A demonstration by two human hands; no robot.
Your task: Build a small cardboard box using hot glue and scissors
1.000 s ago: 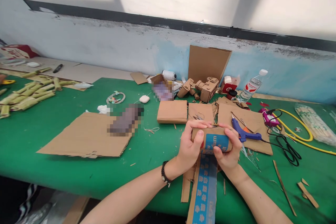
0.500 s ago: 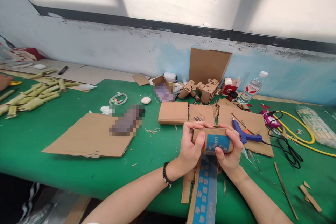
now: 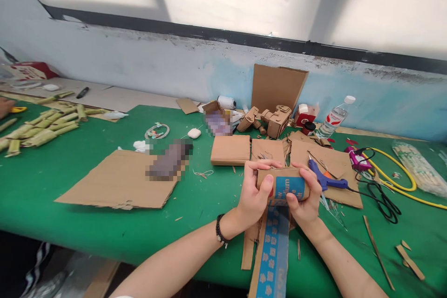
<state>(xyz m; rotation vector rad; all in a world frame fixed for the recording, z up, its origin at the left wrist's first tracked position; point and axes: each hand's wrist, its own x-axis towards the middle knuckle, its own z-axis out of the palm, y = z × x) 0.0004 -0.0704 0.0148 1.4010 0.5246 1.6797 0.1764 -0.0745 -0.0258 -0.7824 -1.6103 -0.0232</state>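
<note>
Between my two hands is a rounded piece of cardboard (image 3: 288, 186) with a blue printed panel, held above the table. My left hand (image 3: 256, 191) grips its left end, thumb on the near face and fingers over the top. At the other end my right hand (image 3: 307, 195) is closed round it the same way. Below the hands lies a long cardboard strip (image 3: 270, 256) with blue print, reaching past the table's near edge. A blue glue gun (image 3: 326, 179) rests on a cardboard sheet (image 3: 349, 165) just right of my right hand.
A flat cardboard sheet (image 3: 115, 181) and a blurred dark object (image 3: 169, 160) lie left. Behind stand a cardboard camera model (image 3: 277, 121) and a water bottle (image 3: 335, 118). A yellow cable (image 3: 401, 179) curls at right. Another person's hand (image 3: 5, 107) shows beside green stalks (image 3: 49, 125).
Almost nothing differs. Both hands keep hold of the rounded cardboard piece, and the view has shifted very slightly.
</note>
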